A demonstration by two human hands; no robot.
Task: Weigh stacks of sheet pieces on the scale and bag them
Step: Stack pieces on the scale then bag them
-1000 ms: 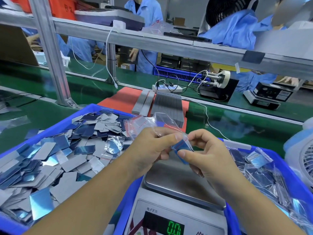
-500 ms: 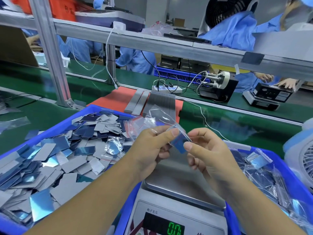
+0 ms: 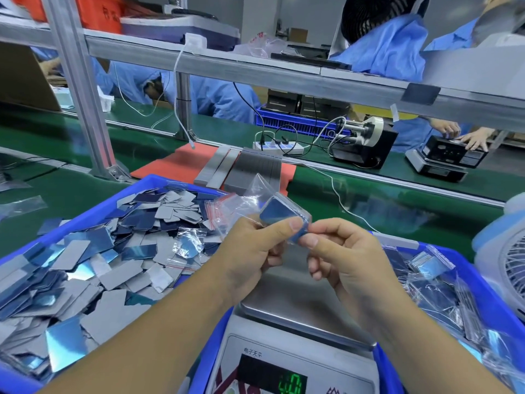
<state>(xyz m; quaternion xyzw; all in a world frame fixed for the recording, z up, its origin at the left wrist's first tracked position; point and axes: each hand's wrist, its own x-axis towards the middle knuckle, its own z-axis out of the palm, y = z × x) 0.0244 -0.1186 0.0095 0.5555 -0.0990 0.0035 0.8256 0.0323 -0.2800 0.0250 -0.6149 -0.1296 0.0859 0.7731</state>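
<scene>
A small clear bag (image 3: 257, 191) with a stack of blue sheet pieces (image 3: 279, 213) inside is held above the scale (image 3: 301, 314). My left hand (image 3: 250, 251) pinches the bag with thumb on top, and my right hand (image 3: 341, 257) pinches its near end beside the left thumb. The steel pan of the scale is bare and its green display (image 3: 289, 383) is lit. Loose blue and grey sheet pieces (image 3: 85, 265) fill the blue bin (image 3: 93, 211) at left. Filled bags (image 3: 434, 282) lie in the blue bin (image 3: 483, 282) at right.
Empty clear bags with red strips (image 3: 218, 209) lie on the left bin's pile. Grey strips (image 3: 244, 169) on a red mat sit beyond the bins on the green belt. A white fan (image 3: 508, 257) stands at far right. People in blue coats work across the line.
The bag with the stack has risen a little and turned so the blue face shows. Both hands moved up slightly with it. The scale display digits look changed.
</scene>
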